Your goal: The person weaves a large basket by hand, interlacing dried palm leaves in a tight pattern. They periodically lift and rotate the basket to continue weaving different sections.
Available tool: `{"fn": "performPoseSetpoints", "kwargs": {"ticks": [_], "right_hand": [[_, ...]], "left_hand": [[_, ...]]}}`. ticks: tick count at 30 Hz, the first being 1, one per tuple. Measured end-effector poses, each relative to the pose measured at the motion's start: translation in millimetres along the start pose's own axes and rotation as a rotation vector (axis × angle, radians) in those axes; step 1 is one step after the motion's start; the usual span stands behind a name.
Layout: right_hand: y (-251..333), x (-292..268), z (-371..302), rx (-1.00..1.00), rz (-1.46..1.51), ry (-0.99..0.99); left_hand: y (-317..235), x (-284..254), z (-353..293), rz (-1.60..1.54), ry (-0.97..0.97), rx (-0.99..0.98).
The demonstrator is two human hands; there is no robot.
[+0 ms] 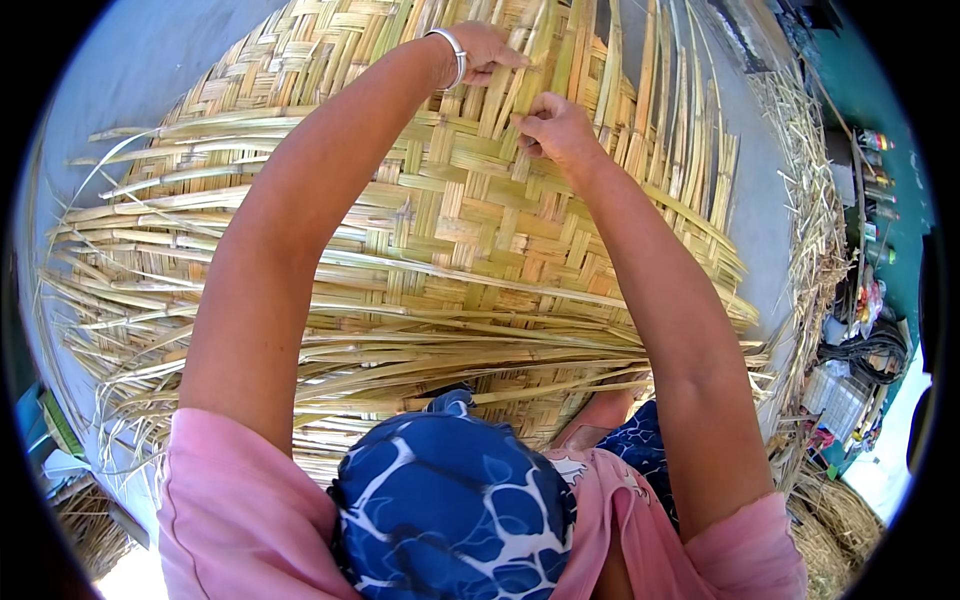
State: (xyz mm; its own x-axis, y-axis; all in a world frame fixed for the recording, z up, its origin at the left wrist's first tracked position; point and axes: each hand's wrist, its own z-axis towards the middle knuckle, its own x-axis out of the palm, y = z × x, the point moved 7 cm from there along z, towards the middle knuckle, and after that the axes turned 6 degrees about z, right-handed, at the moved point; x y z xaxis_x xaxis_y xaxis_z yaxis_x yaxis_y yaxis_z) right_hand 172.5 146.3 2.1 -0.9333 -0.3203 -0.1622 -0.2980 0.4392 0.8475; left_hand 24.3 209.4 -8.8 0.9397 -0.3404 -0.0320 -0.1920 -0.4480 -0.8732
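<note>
A large mat [460,215] of flat, split cane strips in yellow and green lies spread before me, woven in the middle with loose ends along its sides. My left hand [480,52], with a pale bangle [457,58] at the wrist, rests at the far part of the mat. Its index finger stretches to the right across the strips. Just nearer and to the right, my right hand [560,128] has its thumb and fingers pinched together at a greenish cane strip [535,85]. The fingertips partly cover where they meet that strip.
Long loose strips [450,335] run sideways across the near part of the mat. Grey floor [765,200] borders it, with straw scraps [810,180] on the right. Farther right are a coil of black cable [870,350] and several bottles [878,140]. A straw heap [835,525] lies at the lower right.
</note>
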Motion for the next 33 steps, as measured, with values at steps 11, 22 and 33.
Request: {"fn": "performPoseSetpoints", "kwargs": {"ticks": [11,22,33], "right_hand": [[0.8,-0.9,9.2,-0.147,-0.432,0.001],[-16.6,-10.3,22.0,-0.222,-0.413,-0.083],[7.9,4.3,2.7,-0.256,-0.751,-0.165]], "left_hand": [[-1.1,5.0,-12.8,0.275,-0.25,0.103],[-30.3,22.1,-34.8,0.832,-0.554,0.345],[-7.6,5.0,-107.4,1.125,-0.666,0.361]]}}
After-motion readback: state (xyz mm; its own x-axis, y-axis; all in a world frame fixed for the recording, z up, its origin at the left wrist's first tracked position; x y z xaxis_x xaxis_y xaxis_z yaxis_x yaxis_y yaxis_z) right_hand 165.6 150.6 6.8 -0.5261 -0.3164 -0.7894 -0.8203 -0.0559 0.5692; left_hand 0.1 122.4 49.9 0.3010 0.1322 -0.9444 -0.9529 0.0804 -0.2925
